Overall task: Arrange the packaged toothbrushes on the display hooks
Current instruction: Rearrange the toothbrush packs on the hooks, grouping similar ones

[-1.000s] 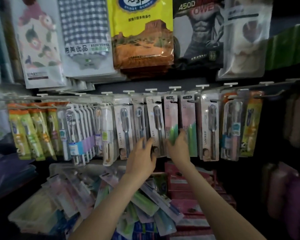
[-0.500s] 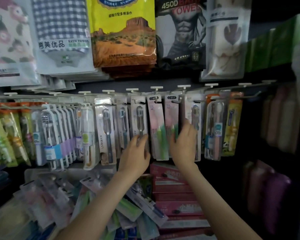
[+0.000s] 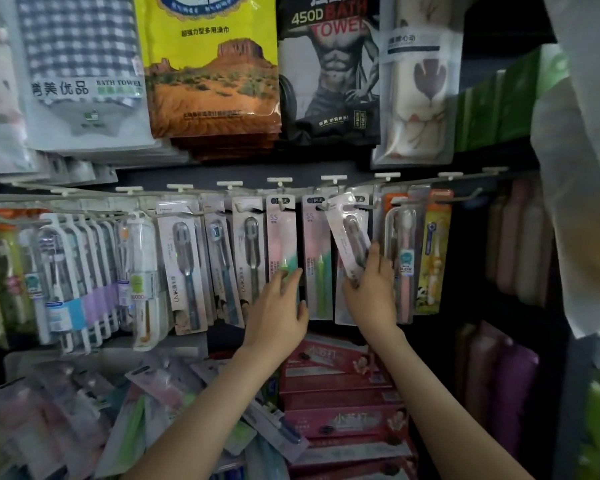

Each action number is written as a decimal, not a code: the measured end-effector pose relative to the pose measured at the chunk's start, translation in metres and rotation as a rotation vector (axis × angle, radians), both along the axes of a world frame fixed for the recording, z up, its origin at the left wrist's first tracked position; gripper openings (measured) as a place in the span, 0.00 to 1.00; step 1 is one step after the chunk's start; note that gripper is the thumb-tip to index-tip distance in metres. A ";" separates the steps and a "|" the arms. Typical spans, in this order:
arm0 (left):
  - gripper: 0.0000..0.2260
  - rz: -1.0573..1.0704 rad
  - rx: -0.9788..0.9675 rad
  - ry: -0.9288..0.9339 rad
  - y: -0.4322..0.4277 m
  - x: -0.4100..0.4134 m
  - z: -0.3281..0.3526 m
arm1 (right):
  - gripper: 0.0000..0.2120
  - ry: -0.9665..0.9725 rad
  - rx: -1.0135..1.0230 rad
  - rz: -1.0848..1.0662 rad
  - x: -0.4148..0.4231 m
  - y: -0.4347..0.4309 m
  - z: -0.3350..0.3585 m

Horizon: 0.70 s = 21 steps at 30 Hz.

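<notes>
Hanging a tilted toothbrush pack [image 3: 346, 233] on the hook row [image 3: 387, 175], with the right grip [image 3: 371, 292] pinching its lower end.

The pack sits at 3 o'clock of centre, its top leaning toward 11 o'clock and close to a hook; I cannot tell whether the hook has passed through the hang hole. At 6 o'clock the left grip [image 3: 277, 306] holds nothing, its fingers straight against a hung pink-and-green pack [image 3: 282, 251]. The job looks well along to me: hung packs fill the row from 9 to 3 o'clock. A heap of loose packs [image 3: 84, 410] at 7 o'clock appears left to hang. The row's left end is cut off, the shelves at 4 o'clock are too dark to read, and a pale blurred shape [image 3: 575, 168] at 2 o'clock is unidentifiable.
</notes>
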<state>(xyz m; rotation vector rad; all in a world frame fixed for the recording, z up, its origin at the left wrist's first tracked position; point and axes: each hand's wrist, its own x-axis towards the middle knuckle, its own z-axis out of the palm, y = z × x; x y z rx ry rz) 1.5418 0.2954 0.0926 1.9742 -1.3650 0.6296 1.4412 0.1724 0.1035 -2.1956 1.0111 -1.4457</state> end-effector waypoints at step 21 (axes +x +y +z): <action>0.09 -0.410 0.077 0.738 0.082 -0.047 -0.041 | 0.23 -0.268 0.546 0.439 -0.055 0.111 -0.054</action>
